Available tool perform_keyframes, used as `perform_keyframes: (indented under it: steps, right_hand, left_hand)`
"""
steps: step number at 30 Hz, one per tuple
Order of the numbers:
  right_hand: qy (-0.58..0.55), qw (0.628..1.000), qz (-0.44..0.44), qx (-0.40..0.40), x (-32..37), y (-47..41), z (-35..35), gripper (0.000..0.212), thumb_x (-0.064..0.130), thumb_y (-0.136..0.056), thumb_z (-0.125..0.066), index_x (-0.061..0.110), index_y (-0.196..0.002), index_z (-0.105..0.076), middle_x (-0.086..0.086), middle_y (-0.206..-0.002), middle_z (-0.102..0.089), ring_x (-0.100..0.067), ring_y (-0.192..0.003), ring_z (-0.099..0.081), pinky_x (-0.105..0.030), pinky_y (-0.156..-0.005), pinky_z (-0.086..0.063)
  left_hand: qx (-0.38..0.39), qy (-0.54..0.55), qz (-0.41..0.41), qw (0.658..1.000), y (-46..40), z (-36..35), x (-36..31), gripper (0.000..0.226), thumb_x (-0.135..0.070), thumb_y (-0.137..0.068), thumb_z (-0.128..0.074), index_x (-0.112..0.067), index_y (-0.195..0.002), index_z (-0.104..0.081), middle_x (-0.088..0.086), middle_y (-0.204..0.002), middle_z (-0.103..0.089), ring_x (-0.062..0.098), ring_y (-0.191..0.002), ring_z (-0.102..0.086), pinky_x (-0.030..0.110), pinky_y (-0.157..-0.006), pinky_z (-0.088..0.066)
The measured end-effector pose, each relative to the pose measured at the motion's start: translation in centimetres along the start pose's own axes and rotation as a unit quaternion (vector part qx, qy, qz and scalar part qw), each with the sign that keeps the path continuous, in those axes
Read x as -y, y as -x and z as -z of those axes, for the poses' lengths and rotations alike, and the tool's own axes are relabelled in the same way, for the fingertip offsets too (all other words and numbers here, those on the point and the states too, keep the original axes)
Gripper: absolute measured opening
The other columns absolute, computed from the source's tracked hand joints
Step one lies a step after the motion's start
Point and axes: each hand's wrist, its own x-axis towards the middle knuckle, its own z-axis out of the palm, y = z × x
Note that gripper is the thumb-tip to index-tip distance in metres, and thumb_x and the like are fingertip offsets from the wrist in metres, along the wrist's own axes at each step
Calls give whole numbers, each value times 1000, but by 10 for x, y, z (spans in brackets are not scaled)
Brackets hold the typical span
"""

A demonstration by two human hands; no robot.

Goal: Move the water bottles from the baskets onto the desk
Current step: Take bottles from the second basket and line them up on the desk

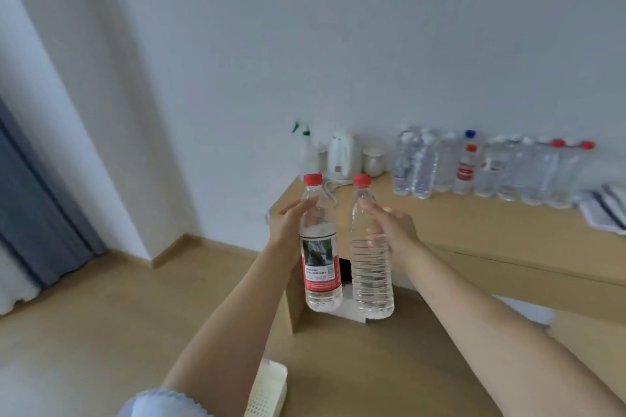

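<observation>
My left hand [288, 223] grips a water bottle with a red cap and a red label [320, 267], held upright in the air in front of the desk's left end. My right hand [389, 223] grips a second, ribbed water bottle with a red cap and no label [371, 274], upright right beside the first. Both bottles hang below and in front of the wooden desk [474, 227]. Along the wall on the desk stands a row of several water bottles [491, 166]. A corner of a white perforated basket [267, 389] shows at the bottom, beside my left forearm.
A white kettle [340, 156], a spray bottle [305, 145] and a small cup [372, 159] stand at the desk's left end. Papers [606, 210] lie at its right. A blue curtain [30, 200] hangs at the far left, above wooden flooring.
</observation>
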Motion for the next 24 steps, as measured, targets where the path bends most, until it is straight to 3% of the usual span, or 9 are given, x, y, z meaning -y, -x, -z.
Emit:
perform_keyframes:
  steps: [3, 7, 10, 13, 18, 24]
  right_hand:
    - [16, 999, 4, -38, -5, -12, 50, 57, 52, -73, -70, 12, -113, -64, -6, -100, -68, -22, -94, -63, -31, -75, -49]
    - [9, 995, -8, -96, -7, -35, 118, 62, 51, -69, -74, 3, -107, -64, -19, -104, -67, -34, -101, -63, -44, -90, -50]
    - [0, 993, -11, -116, -6, -56, 172, 76, 60, -55, -77, 13, -114, -64, -13, -112, -68, -29, -103, -64, -46, -95, -49]
    - [-4, 993, -5, -119, -3, -82, 225, 104, 69, -39, -77, 13, -124, -59, -8, -121, -64, -27, -110, -61, -48, -98, -48]
    - [12, 992, 2, -125, 8, -120, 293, 78, 53, -67, -75, 12, -130, -55, -5, -126, -60, -23, -113, -55, -46, -100, -46]
    - [15, 991, -27, -127, -3, -173, 332, 66, 51, -68, -76, 7, -115, -61, -11, -113, -66, -27, -103, -60, -40, -93, -47]
  left_hand:
    - [36, -7, 31, 999, -10, -53, 23, 22, -14, -79, -71, -6, -99, -67, 11, -94, -69, 24, -86, -66, 37, -84, -52]
    - [62, -4, 59, 996, -32, -125, 55, 33, -15, -74, -76, -4, -104, -67, 13, -99, -71, 30, -96, -67, 42, -93, -51]
    - [80, -2, 82, 993, -45, -176, 76, 43, -17, -74, -76, -2, -112, -64, 15, -104, -70, 29, -96, -67, 40, -87, -54]
    - [86, -3, 87, 992, -54, -226, 90, 32, -14, -78, -73, -2, -106, -64, 16, -99, -70, 26, -88, -68, 31, -72, -53]
    - [83, 4, 78, 993, -77, -300, 108, 41, -13, -76, -75, -1, -113, -62, 18, -109, -68, 26, -98, -66, 37, -85, -53]
    - [83, -49, 71, 993, -104, -349, 122, 26, -18, -76, -75, -8, -99, -67, 13, -98, -70, 28, -92, -66, 43, -85, -53]
